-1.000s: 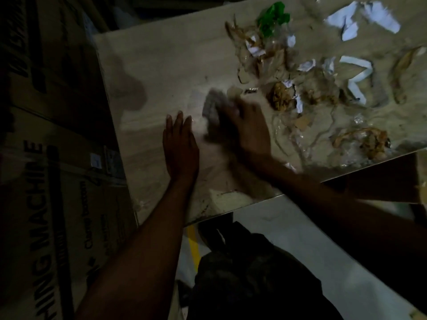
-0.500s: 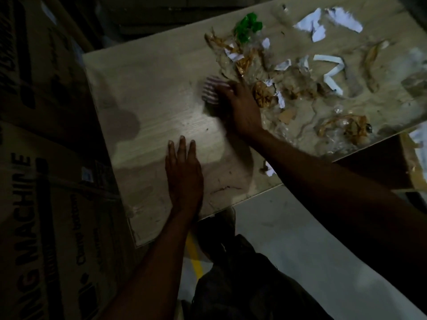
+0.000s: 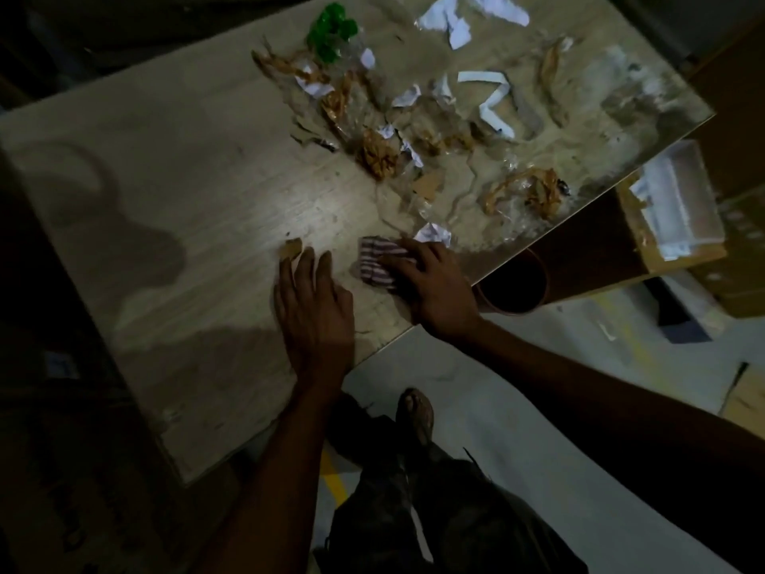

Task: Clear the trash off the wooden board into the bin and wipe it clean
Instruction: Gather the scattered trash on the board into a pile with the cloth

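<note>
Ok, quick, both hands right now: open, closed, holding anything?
Left hand: open, lying flat on the wooden board, holding nothing.
Right hand: open, fingers pressing the striped cloth onto the board.

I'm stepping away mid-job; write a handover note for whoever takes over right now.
Left hand lies flat on the wooden board, holding nothing.
Right hand presses the striped cloth flat near the board's front edge.
Bin stands under that edge, right of the cloth.
Done: left part looks mostly bare.
Left: bin the paper scraps, green scrap and brown scraps, then wipe.
</note>
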